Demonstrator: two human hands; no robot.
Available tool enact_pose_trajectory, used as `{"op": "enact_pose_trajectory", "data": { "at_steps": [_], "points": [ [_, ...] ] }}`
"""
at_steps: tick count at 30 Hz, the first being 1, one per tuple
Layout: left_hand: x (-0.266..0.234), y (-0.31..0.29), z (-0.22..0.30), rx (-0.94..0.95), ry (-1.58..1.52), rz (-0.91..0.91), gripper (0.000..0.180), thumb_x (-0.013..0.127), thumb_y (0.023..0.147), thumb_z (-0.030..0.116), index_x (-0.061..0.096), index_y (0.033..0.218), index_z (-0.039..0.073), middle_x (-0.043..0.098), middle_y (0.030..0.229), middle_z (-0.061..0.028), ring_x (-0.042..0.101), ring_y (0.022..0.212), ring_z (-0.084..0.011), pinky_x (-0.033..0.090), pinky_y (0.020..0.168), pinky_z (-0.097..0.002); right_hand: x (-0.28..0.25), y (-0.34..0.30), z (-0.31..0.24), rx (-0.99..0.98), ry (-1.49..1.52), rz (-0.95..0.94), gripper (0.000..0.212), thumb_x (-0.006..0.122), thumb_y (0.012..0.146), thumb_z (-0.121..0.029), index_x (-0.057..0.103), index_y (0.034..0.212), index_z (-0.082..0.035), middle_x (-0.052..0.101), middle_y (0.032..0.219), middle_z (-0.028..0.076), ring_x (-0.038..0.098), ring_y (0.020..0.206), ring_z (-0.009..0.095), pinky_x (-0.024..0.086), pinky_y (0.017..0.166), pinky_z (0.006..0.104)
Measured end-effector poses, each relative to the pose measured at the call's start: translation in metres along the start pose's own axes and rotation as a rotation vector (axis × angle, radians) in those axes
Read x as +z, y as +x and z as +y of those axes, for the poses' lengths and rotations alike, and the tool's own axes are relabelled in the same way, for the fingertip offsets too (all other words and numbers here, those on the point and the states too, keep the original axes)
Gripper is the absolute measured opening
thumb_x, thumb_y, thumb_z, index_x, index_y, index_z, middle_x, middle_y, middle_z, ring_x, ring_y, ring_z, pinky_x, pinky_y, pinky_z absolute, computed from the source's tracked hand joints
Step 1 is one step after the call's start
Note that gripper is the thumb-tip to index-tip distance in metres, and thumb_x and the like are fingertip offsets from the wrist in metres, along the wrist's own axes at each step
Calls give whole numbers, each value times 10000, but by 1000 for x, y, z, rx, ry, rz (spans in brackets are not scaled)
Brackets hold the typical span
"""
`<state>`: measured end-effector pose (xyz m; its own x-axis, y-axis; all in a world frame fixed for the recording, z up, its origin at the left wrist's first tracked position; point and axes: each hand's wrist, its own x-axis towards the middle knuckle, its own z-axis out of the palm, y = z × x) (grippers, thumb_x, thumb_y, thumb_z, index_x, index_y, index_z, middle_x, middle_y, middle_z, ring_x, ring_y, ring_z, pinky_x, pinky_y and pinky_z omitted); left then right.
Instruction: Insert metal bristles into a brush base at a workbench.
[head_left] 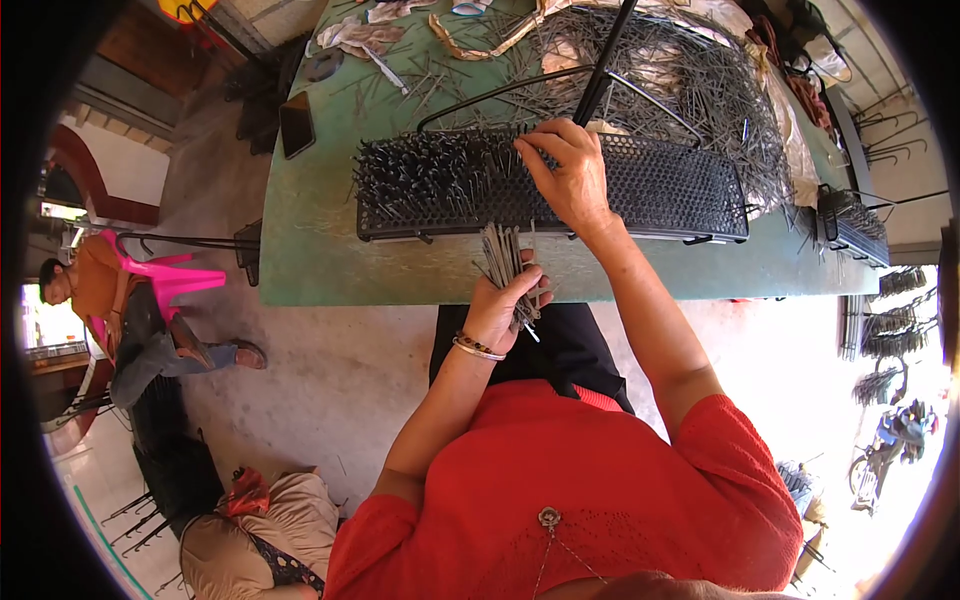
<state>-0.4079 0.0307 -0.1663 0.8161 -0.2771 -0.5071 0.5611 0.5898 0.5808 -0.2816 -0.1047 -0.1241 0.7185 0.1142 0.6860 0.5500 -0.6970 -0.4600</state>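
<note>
A bundle of thin grey rods fans upward out of my left hand, which is wrapped round it just off the table's near edge. In front of it lies a long black perforated rack with rows of small holes. Dark thin rods stand crowded in the holes of its left part, while bare mesh shows on the right. Over the rack's middle, at the edge of the standing rods, my right hand is closed in a pinch. What its fingertips hold is too small to make out.
A large heap of loose rods covers the far right of the green table. Behind the rack rises a black metal bar. A phone lies near the left edge. One person sits on a pink chair at left.
</note>
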Motion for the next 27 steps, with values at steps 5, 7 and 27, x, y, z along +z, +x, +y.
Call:
{"op": "enact_pose_trajectory", "data": {
  "at_steps": [5,7,27],
  "points": [
    [0,0,-1,5,-6,-11,279,653,829,88,533,1078,57,596,873,-35,611,790,-152,553,679,-325,0,1,-3,-1,-13,28,89,701,751,-123,681,806,-56,611,826,35,575,748,223,385,707,342],
    [2,-1,1,7,6,-9,280,650,830,88,531,1082,55,597,872,-35,610,791,-149,553,680,-327,0,2,-5,-27,-88,26,84,700,754,-134,671,771,-57,611,801,33,574,736,221,383,707,346],
    [3,0,3,0,2,-23,242,637,834,76,537,1054,64,595,856,-28,606,783,-143,558,684,-324,-2,15,-4,-106,-165,-106,161,718,746,-202,636,724,-65,593,729,24,576,720,223,375,727,354]
  ]
}}
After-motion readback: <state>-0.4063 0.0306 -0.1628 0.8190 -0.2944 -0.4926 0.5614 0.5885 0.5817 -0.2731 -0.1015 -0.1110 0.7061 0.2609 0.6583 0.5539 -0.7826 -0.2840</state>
